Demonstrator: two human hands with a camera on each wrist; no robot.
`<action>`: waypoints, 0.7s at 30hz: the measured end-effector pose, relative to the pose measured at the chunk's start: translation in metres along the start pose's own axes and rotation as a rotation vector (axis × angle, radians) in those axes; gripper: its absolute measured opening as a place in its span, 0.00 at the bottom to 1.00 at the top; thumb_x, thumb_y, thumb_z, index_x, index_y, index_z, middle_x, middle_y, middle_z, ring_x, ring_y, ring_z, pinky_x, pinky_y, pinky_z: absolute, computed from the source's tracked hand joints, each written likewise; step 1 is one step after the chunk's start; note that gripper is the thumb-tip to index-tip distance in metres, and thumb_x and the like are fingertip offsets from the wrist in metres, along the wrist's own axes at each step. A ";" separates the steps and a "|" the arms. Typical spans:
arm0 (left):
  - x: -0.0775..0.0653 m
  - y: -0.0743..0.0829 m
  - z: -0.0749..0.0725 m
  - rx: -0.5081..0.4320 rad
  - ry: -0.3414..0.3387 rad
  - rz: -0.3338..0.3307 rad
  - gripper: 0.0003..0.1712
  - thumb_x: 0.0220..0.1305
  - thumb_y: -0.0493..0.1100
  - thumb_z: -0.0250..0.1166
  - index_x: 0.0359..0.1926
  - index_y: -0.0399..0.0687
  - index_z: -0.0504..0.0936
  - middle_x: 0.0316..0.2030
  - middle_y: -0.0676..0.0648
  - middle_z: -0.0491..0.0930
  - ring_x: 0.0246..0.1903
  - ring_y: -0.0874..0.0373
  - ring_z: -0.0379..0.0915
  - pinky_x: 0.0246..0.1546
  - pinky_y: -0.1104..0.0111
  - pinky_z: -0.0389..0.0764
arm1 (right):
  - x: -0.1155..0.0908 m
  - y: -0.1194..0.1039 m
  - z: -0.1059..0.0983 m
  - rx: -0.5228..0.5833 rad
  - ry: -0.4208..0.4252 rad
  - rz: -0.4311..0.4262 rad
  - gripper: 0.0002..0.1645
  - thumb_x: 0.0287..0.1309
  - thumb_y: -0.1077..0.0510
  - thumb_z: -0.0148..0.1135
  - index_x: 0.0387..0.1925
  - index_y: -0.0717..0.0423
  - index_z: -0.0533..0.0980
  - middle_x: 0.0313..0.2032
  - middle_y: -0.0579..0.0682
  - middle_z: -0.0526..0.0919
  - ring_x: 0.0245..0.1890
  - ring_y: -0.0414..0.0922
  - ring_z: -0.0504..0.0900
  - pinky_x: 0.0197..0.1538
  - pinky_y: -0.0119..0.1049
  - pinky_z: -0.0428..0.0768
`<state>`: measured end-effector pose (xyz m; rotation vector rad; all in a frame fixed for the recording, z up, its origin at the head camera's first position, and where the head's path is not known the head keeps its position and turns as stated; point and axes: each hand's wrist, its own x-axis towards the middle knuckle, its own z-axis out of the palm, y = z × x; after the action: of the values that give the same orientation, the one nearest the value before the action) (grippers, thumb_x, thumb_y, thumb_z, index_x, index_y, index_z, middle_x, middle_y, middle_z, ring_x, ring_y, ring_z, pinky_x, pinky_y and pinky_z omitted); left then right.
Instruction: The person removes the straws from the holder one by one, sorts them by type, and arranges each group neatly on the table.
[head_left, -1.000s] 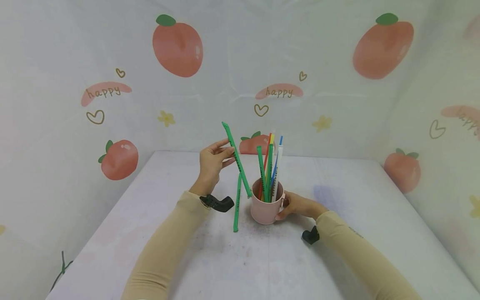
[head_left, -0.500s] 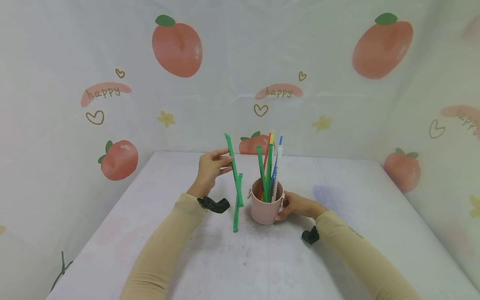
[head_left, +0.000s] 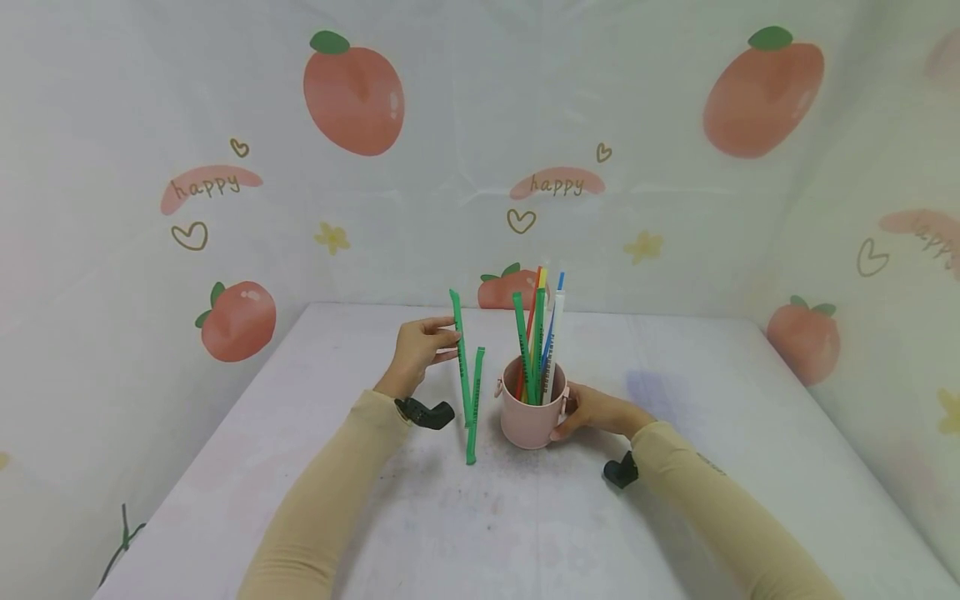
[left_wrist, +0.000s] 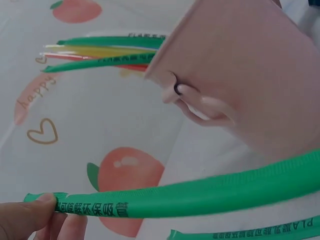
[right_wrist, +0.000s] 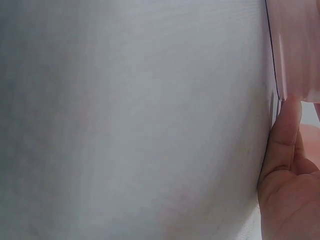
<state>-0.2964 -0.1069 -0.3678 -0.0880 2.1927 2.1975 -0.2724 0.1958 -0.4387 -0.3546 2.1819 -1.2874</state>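
My left hand (head_left: 416,354) pinches a green wrapped straw (head_left: 461,358) near its upper end, between thumb and fingers. The straw leans slightly, and its lower end is by the lower part of another green straw (head_left: 477,383) lying on the table. Whether the two touch I cannot tell. To their right stands a small pink bucket (head_left: 529,425) with side handles. Green, white, red, yellow and blue straws (head_left: 538,342) stick up out of it. My right hand (head_left: 600,411) holds the bucket's right side low down; in the right wrist view, a digit (right_wrist: 290,120) meets the bucket's edge.
A pale cloth covers the table (head_left: 420,525). Behind it hangs a white backdrop (head_left: 450,100) printed with peaches, hearts and words. A dark green twisted strand (head_left: 123,542) shows at the table's left edge. Black wrist mounts (head_left: 426,412) sit on both sleeves.
My left hand has lowered the held straw and shifted it left, away from the bucket. It now stands steeper, above the lying straw. My right hand and the bucket have stayed put.
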 end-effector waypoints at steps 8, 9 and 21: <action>0.003 -0.009 -0.003 0.070 -0.018 -0.040 0.22 0.62 0.32 0.65 0.57 0.35 0.78 0.45 0.37 0.81 0.36 0.58 0.81 0.43 0.63 0.85 | 0.001 0.001 0.001 -0.019 0.009 0.008 0.48 0.43 0.60 0.77 0.65 0.60 0.62 0.50 0.54 0.66 0.54 0.52 0.61 0.58 0.47 0.63; 0.006 -0.014 -0.004 0.077 -0.017 -0.040 0.21 0.61 0.32 0.66 0.57 0.36 0.78 0.45 0.37 0.81 0.35 0.59 0.81 0.42 0.63 0.85 | 0.001 0.002 0.000 -0.021 0.009 0.007 0.48 0.43 0.60 0.77 0.65 0.60 0.62 0.51 0.54 0.66 0.54 0.52 0.62 0.59 0.47 0.63; 0.012 -0.031 -0.003 0.119 -0.033 -0.037 0.20 0.58 0.29 0.66 0.54 0.35 0.80 0.35 0.41 0.82 0.30 0.59 0.82 0.41 0.60 0.85 | 0.000 0.001 0.001 -0.033 0.018 -0.004 0.47 0.43 0.60 0.77 0.64 0.60 0.63 0.50 0.54 0.67 0.54 0.52 0.62 0.58 0.47 0.63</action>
<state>-0.3062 -0.1099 -0.3993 -0.0874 2.2783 2.0296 -0.2718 0.1954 -0.4403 -0.3621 2.2213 -1.2627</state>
